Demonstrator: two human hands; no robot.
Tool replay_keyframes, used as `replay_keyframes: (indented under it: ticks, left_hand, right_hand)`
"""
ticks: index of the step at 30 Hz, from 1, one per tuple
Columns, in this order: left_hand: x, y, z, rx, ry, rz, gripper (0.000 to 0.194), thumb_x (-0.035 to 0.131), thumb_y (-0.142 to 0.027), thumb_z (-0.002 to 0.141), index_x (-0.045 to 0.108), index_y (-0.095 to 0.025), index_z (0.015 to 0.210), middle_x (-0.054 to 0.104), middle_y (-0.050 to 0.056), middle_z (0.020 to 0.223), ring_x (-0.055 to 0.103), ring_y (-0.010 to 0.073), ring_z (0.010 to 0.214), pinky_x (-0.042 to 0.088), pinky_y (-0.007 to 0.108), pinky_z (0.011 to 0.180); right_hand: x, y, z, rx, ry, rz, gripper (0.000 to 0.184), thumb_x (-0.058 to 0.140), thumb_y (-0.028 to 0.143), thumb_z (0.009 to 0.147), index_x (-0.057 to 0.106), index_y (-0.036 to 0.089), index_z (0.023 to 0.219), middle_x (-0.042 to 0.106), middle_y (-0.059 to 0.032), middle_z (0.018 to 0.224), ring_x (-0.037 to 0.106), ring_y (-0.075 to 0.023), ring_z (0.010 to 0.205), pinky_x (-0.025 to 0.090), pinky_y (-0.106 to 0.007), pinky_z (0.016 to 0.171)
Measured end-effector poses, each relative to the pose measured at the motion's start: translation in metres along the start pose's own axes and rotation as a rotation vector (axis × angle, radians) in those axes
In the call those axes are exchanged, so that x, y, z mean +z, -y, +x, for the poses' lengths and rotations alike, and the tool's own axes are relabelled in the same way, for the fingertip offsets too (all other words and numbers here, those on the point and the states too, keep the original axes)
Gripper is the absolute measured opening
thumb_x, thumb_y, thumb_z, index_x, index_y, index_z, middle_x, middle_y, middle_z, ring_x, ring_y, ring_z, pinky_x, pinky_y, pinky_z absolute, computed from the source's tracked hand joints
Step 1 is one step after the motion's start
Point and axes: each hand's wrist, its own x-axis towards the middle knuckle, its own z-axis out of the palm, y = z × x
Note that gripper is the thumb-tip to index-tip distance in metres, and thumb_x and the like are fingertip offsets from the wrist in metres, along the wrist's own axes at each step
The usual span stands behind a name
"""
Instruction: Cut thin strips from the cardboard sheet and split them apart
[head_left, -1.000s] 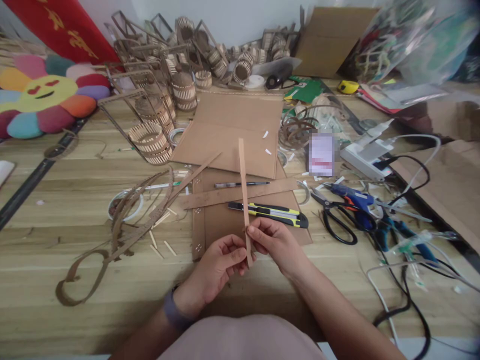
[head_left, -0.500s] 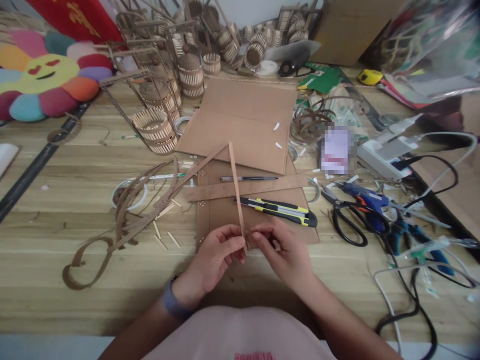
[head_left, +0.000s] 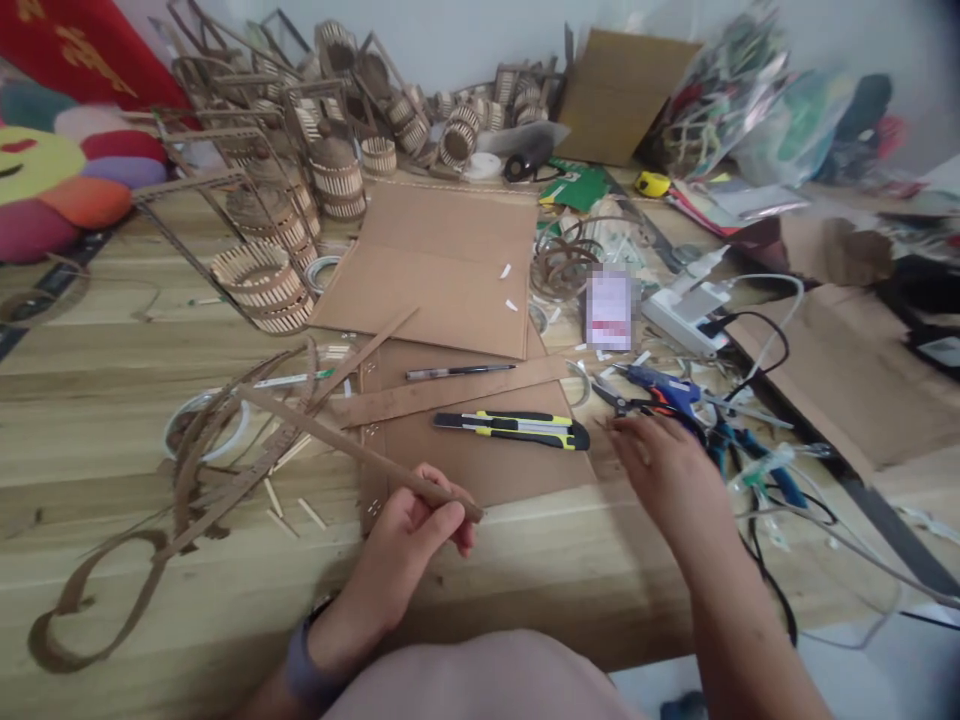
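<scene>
A narrow brown strip [head_left: 345,440], apparently thin wood or bamboo, slants up and to the left from my left hand [head_left: 409,545]. My left thumb and fingers pinch it near its lower right end. My right hand [head_left: 667,480] is over the black-handled scissors [head_left: 611,395] and partly hides their handles. Its fingers point left, somewhat apart and slightly blurred; whether they touch the scissors is unclear. Between my hands lies a yellow-and-black utility knife [head_left: 517,430] on a cardboard sheet [head_left: 480,480]. Behind the knife are a wider brown strip [head_left: 457,390] and a black pen [head_left: 461,371].
Small slatted baskets [head_left: 262,285] stand at the back left. Curled brown strips [head_left: 184,490] lie at left near a tape roll [head_left: 232,430]. At right are a blue glue gun [head_left: 667,385], a white power strip [head_left: 682,320], pliers [head_left: 784,485] and cables. A cardboard box [head_left: 622,95] stands behind.
My right hand has moved away from the strip, right to the scissors. The strip in my left hand has swung from nearly upright to slanting left. The view has shifted right.
</scene>
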Motion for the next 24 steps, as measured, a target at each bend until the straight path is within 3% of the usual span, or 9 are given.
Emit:
replay_keyframes:
  ticks: [1,4,6,8,11,13,15,20,24]
  left_hand:
    - [0.000,0.000,0.000,0.002,-0.011,0.005,0.034,0.075,-0.037,0.079,0.047,-0.018,0.076,0.064,-0.001,0.077,0.059,0.0100,0.062,0.045,0.023,0.057]
    - [0.000,0.002,-0.001,0.002,-0.039,0.018,0.034,0.076,-0.037,0.078,0.049,-0.018,0.077,0.064,-0.001,0.077,0.059,0.0099,0.062,0.046,0.022,0.057]
    - [0.000,0.002,-0.001,0.003,-0.048,0.028,0.033,0.076,-0.038,0.078,0.050,-0.017,0.078,0.064,-0.001,0.076,0.060,0.0102,0.062,0.047,0.022,0.057]
    - [0.001,0.003,-0.002,0.006,-0.055,0.035,0.033,0.076,-0.038,0.078,0.050,-0.017,0.078,0.065,-0.001,0.074,0.061,0.0105,0.062,0.048,0.022,0.057]
    - [0.002,0.002,-0.003,0.013,-0.083,0.029,0.036,0.078,-0.040,0.076,0.051,-0.017,0.078,0.066,-0.001,0.072,0.063,0.0108,0.062,0.049,0.022,0.057]
    - [0.003,0.000,-0.003,0.016,-0.099,0.021,0.038,0.080,-0.042,0.074,0.052,-0.016,0.078,0.067,-0.001,0.072,0.064,0.0107,0.062,0.050,0.021,0.057]
    - [0.004,-0.002,-0.002,0.021,-0.105,0.012,0.040,0.081,-0.042,0.073,0.051,-0.016,0.078,0.069,-0.001,0.074,0.065,0.0108,0.063,0.051,0.021,0.058]
    - [0.004,-0.003,-0.002,0.033,-0.149,0.020,0.043,0.083,-0.044,0.071,0.051,-0.017,0.080,0.069,-0.001,0.075,0.068,0.0125,0.066,0.054,0.023,0.061]
    - [0.003,-0.002,-0.002,0.024,-0.153,0.026,0.043,0.083,-0.045,0.070,0.053,-0.016,0.082,0.068,-0.001,0.076,0.067,0.0118,0.066,0.055,0.022,0.061]
  right_hand:
    - [0.003,-0.016,0.001,0.063,-0.035,-0.101,0.031,0.046,0.033,0.091,0.068,0.014,0.100,0.068,-0.0188,0.101,0.065,-0.0317,0.092,0.051,-0.043,0.081]
    - [0.012,-0.048,0.004,0.100,0.090,-0.211,0.040,0.047,0.026,0.084,0.061,0.006,0.116,0.066,-0.0240,0.108,0.062,-0.0361,0.100,0.048,-0.048,0.088]
    - [0.012,-0.054,0.007,0.090,0.141,-0.201,0.044,0.048,0.024,0.082,0.057,0.004,0.120,0.067,-0.0238,0.106,0.063,-0.0354,0.098,0.048,-0.047,0.088]
    - [0.004,-0.050,0.008,0.110,0.100,-0.163,0.049,0.050,0.027,0.082,0.053,0.004,0.125,0.066,-0.0230,0.106,0.064,-0.0345,0.095,0.050,-0.045,0.084]
    - [-0.018,-0.031,0.004,0.133,-0.026,-0.042,0.052,0.050,0.035,0.086,0.048,0.010,0.132,0.064,-0.0191,0.105,0.062,-0.0317,0.096,0.050,-0.041,0.080]
    - [-0.032,-0.010,-0.003,0.100,-0.005,0.095,0.050,0.054,0.044,0.087,0.049,0.016,0.128,0.063,-0.0114,0.092,0.062,-0.0251,0.079,0.050,-0.036,0.073]
    - [-0.040,0.017,-0.013,-0.023,0.137,0.275,0.049,0.060,0.051,0.082,0.052,0.021,0.120,0.061,-0.0071,0.088,0.060,-0.0217,0.071,0.051,-0.033,0.066]
    - [-0.034,0.080,-0.031,-0.182,0.606,0.582,0.050,0.076,0.046,0.072,0.055,0.024,0.111,0.062,-0.0049,0.100,0.063,-0.0218,0.088,0.051,-0.031,0.075]
    - [-0.024,0.097,-0.032,-0.182,0.724,0.667,0.048,0.079,0.046,0.072,0.055,0.024,0.107,0.061,-0.0036,0.100,0.062,-0.0217,0.091,0.049,-0.030,0.077]
